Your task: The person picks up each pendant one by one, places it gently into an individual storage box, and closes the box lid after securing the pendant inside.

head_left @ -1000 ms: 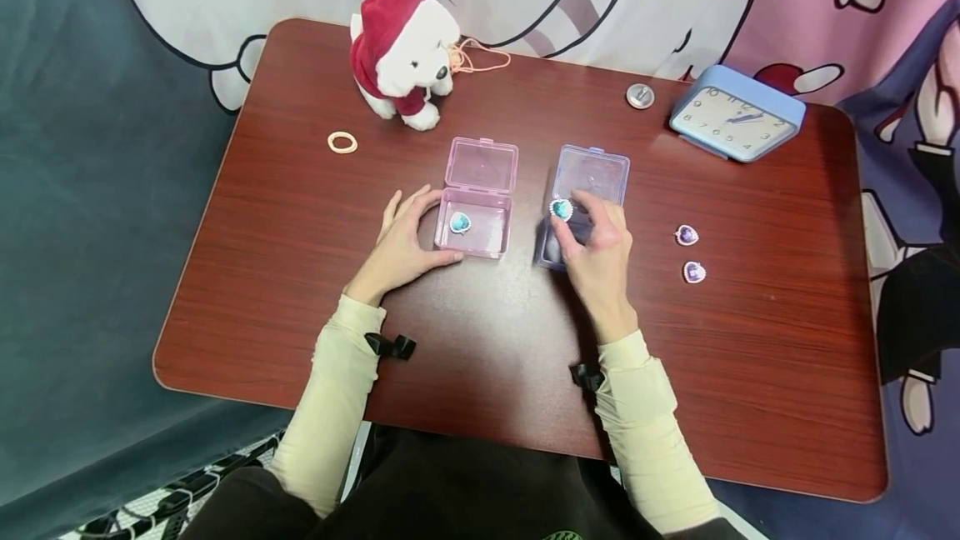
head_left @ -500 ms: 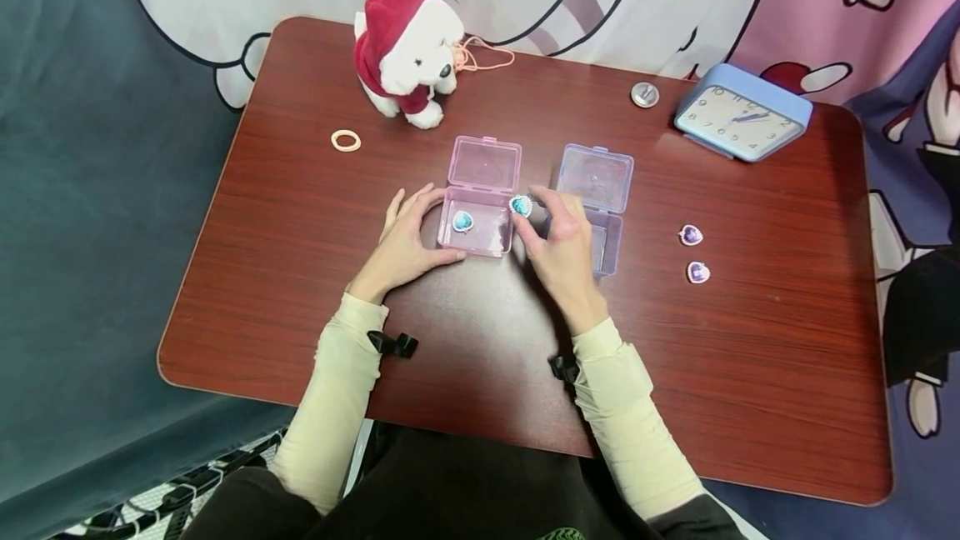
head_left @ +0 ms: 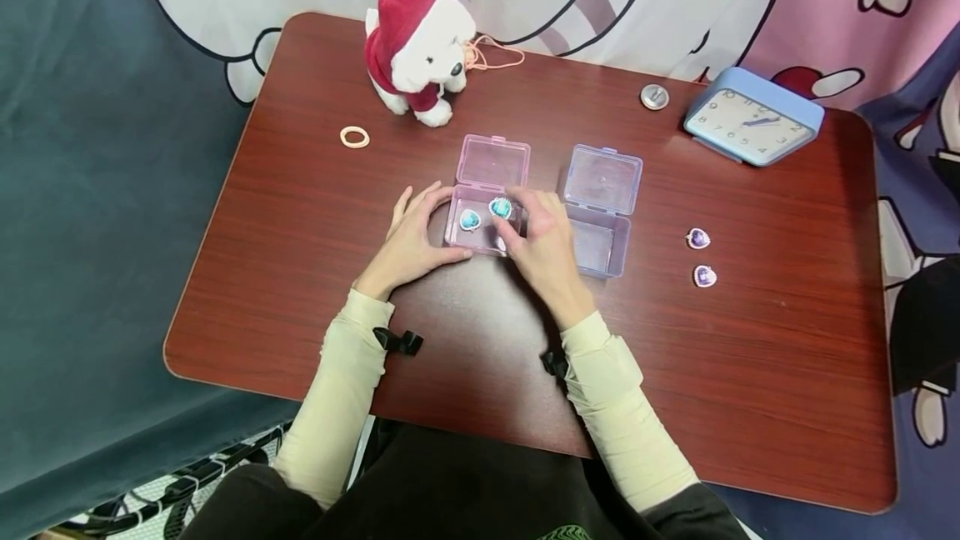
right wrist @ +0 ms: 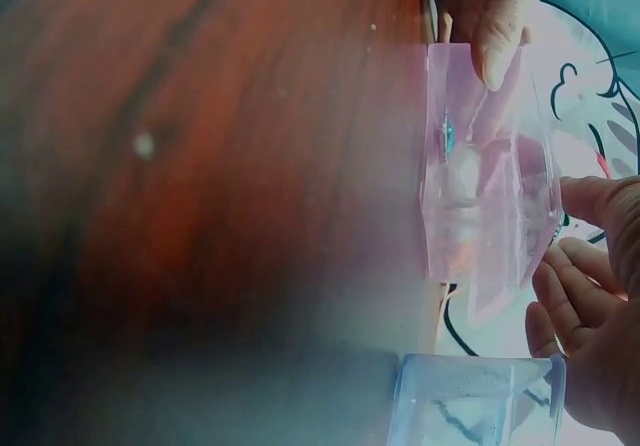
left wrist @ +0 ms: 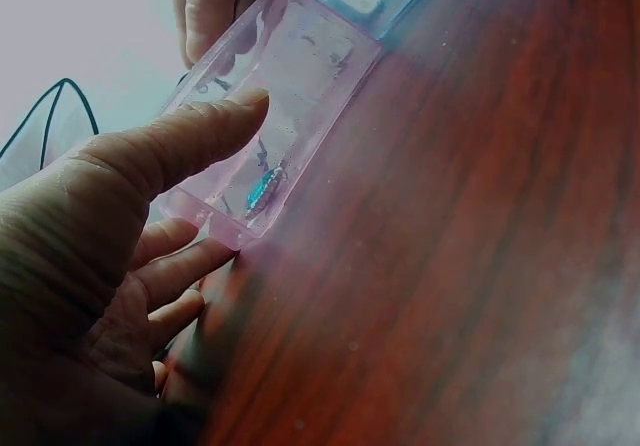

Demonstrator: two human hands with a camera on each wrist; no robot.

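A clear pink plastic box [head_left: 480, 240] stands with its lid [head_left: 493, 161] raised. Inside it lies a teal heart-shaped gem [head_left: 469, 220] with a pale beaded border. My left hand [head_left: 411, 247] grips the box's left side, thumb at the near wall and fingers at the far corner. Between thumb and fingertips, my right hand [head_left: 543, 244] pinches a second teal heart gem [head_left: 500, 207] over the box's right half. In the right wrist view that held gem is mostly hidden behind the fingers. Beside it is a blue-violet clear box [head_left: 600, 244], lid up, with no gem showing inside.
Two purple heart gems [head_left: 698, 238] lie on the table [head_left: 780, 357] at the right. Toward the back are a white plush dog [head_left: 435, 57] in red, a blue clock [head_left: 753, 119] and a round silver piece [head_left: 655, 97]. A cream ring [head_left: 354, 137] lies at left.
My right hand has carried the teal gem leftward from above the blue-violet box to above the pink box. My left hand keeps its grip on the pink box.
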